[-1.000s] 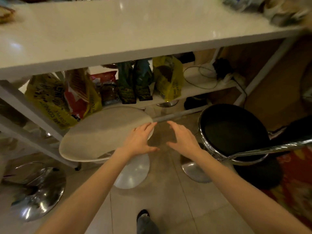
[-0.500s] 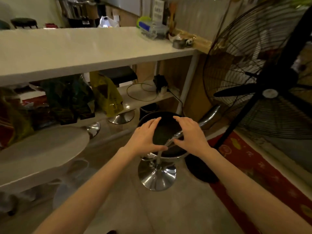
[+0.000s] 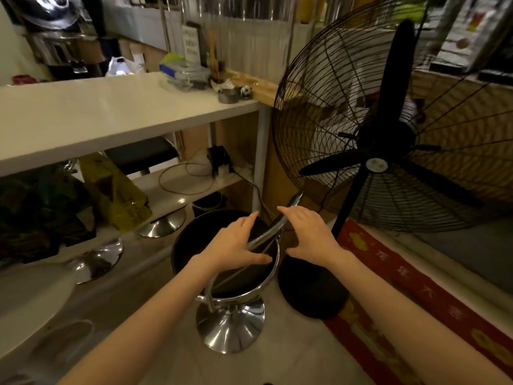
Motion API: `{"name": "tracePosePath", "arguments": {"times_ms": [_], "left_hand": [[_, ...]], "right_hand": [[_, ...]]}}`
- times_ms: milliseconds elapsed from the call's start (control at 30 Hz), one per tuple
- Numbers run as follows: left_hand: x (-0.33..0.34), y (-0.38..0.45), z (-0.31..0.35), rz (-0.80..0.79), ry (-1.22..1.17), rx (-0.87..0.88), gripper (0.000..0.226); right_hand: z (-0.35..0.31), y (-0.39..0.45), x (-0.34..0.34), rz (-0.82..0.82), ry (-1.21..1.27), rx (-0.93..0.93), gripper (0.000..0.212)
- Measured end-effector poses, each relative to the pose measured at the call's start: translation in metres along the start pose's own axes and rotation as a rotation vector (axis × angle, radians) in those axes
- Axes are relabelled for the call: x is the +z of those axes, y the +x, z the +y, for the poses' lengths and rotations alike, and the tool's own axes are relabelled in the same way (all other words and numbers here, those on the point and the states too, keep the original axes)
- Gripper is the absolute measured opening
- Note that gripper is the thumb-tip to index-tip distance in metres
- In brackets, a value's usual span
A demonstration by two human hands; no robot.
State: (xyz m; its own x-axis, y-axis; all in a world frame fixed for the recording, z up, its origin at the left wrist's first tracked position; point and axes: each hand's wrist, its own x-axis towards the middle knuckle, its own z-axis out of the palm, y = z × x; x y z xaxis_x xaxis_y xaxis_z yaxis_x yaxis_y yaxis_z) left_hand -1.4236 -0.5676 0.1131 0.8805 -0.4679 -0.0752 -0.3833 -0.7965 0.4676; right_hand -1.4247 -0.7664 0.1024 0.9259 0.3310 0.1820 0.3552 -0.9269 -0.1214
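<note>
The black stool (image 3: pixel 194 245) stands on the floor beside the fan (image 3: pixel 388 151); its chrome back rail (image 3: pixel 278 223) slants away to the right, between both hands. The left hand (image 3: pixel 236 243) lies nearest, at the rail's lower end; the right hand (image 3: pixel 311 237) hovers just beside it; all fingers are spread, grasping nothing.

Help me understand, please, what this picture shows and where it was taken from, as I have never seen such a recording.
There is no machine here: a person wears a wide-angle camera on the head, looking forward and down, so you see their own bare forearms. The left hand and right hand reach, fingers straight, over a black bar stool on a chrome base. The left hand is over the stool's chrome backrest rail; the right hand is just beside it. Neither hand grips anything. Right of the stool stands a large black pedestal fan, beside a red mat. Behind is a white counter carrying a clear plastic box, with a yellow bag on the shelf below.
</note>
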Motion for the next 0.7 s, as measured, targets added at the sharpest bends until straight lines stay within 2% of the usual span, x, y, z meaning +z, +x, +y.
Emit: {"name": "tracePosePath", "arguments": {"times_ms": [133, 367, 567, 700], "left_hand": [[0.016, 0.037, -0.002, -0.07, -0.027, -0.066, 0.101], [0.03, 0.077, -0.007, -0.222, -0.074, -0.198, 0.101], [0.032, 0.086, -0.01, -0.291, -0.114, -0.244, 0.099], [0.039, 0.089, -0.008, -0.282, -0.113, -0.273, 0.095]], "right_hand": [[0.029, 0.028, 0.009, -0.047, -0.028, -0.027, 0.093], [0.059, 0.069, 0.025, -0.196, -0.098, -0.206, 0.08], [0.077, 0.093, 0.045, -0.266, -0.101, -0.321, 0.072], [0.089, 0.102, 0.046, -0.327, -0.115, -0.394, 0.062]]}}
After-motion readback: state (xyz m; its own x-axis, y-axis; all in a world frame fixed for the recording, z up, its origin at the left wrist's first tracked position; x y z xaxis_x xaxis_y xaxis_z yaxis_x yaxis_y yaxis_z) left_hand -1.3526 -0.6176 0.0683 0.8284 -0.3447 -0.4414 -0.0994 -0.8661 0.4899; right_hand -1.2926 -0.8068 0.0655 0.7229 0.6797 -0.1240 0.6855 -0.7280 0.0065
